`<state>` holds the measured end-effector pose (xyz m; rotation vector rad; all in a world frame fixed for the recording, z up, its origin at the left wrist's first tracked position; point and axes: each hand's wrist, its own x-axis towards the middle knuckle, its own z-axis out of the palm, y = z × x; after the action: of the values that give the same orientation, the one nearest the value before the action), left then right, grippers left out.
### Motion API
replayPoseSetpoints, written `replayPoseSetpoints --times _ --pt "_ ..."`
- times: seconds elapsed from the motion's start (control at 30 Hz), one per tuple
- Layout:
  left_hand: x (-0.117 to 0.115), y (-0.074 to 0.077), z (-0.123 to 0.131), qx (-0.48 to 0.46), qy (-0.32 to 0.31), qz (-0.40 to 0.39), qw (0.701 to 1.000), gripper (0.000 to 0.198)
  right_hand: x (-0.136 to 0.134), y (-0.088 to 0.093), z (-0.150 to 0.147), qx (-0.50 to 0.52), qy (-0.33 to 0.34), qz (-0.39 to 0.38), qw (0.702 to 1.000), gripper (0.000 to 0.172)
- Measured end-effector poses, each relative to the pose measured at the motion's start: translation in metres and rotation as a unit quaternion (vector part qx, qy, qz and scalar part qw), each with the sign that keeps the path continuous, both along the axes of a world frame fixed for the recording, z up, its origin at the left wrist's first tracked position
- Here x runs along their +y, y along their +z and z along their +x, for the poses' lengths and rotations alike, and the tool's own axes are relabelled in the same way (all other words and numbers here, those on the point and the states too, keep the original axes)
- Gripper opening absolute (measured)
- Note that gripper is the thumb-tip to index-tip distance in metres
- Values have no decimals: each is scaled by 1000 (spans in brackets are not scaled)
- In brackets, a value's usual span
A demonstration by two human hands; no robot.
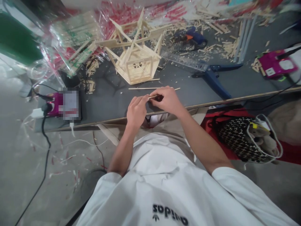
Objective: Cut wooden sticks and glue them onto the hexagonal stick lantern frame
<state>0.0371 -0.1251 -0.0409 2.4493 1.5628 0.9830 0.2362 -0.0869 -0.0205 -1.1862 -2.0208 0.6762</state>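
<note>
Near the table's front edge, my left hand (136,110) and my right hand (167,99) meet, fingers pinched around a short wooden stick (152,97). Most of the stick is hidden by the fingers. Just beyond them, a long thin wooden stick (138,88) lies on the grey table (105,110), passing behind my right hand. A pale framework of glued wooden sticks (137,59) stands farther back, with a square frame at its front.
To the right lie a blue hand cutter (215,80), a clear ruler (184,61) and a blue glue gun (195,36). Purple power strips (276,64) sit at both ends. Stick offcuts (213,47) and plastic wrapping (75,28) litter the back. A patterned bag (240,138) is below right.
</note>
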Motion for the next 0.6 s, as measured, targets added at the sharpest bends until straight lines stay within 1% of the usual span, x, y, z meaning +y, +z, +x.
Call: replayPoseSetpoints --times 0.1,0.17,0.23,0.27,0.33,0.4,0.5,0.53,0.6 --pt "1 -1 -1 -35 -17 24 999 34 -3 0 -2 -23 2 17 1000 13" --pt "1 0 -2 -57 -26 40 997 32 -8 1 0 -34 -9 31 999 16" --pt "1 2 -2 -75 -31 57 995 31 -15 4 11 -41 -32 57 997 22" --pt "0 3 -3 -82 -32 65 994 32 -19 7 21 -46 -52 74 995 25" --pt "-2 5 -3 -93 -32 79 992 32 -27 16 52 -68 -116 106 985 31" --pt "-3 5 -3 -97 -32 87 991 31 -31 25 92 -121 -207 113 964 36" --pt "-4 3 -2 -92 -31 84 992 31 -28 35 153 -219 -308 73 923 49" --pt "-4 2 -2 -89 -31 81 992 31 -26 37 170 -253 -313 41 914 53" --pt "-4 1 0 -85 -29 74 993 31 -20 39 196 -301 -301 -24 905 64"
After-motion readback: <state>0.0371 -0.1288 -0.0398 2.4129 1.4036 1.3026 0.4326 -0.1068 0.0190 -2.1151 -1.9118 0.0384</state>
